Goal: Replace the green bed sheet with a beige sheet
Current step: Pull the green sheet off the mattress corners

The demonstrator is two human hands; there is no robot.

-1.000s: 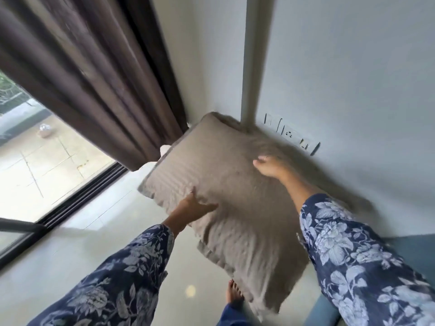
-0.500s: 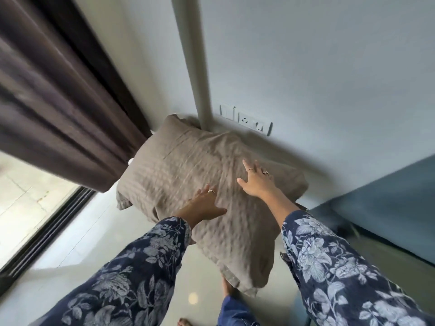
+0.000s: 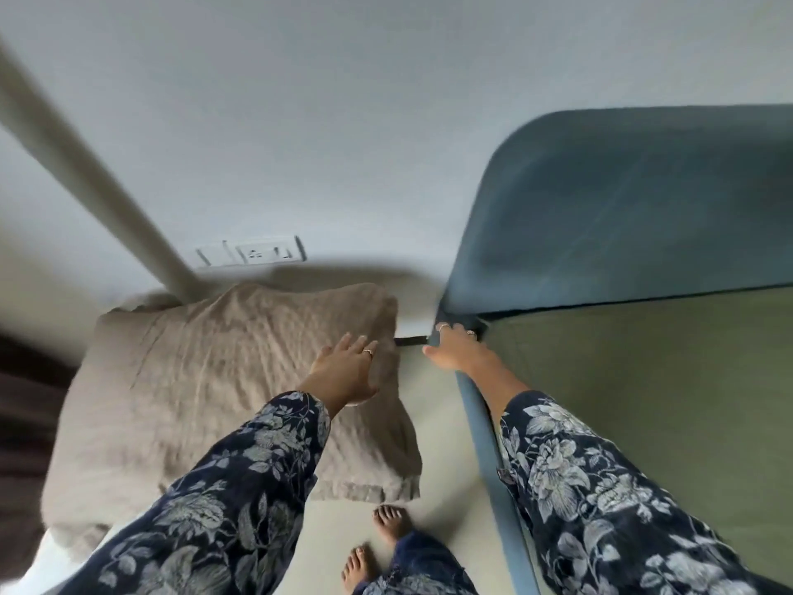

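Pale grey wall [image 3: 343, 100] with white socket plate [image 3: 251, 254]; beige pipe [image 3: 107, 199] running diagonally; blue padded headboard [image 3: 622, 208]; light floor [image 3: 437, 423]; dark curtain [image 3: 21, 423] at left edge.

Left hand [image 3: 343, 371] over pillow [image 3: 206, 380] — right hand [image 3: 457, 350] at green sheet [image 3: 643, 401] corner.

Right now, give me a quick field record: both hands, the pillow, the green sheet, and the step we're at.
left hand: open, fingers straight, over the beige pillow
right hand: at the bed corner beside the blue headboard, fingers curled at the green sheet edge; grip unclear
pillow: on the floor, against the wall below the socket panel
green sheet: on the mattress
beige sheet: not in view
step: green sheet not yet removed
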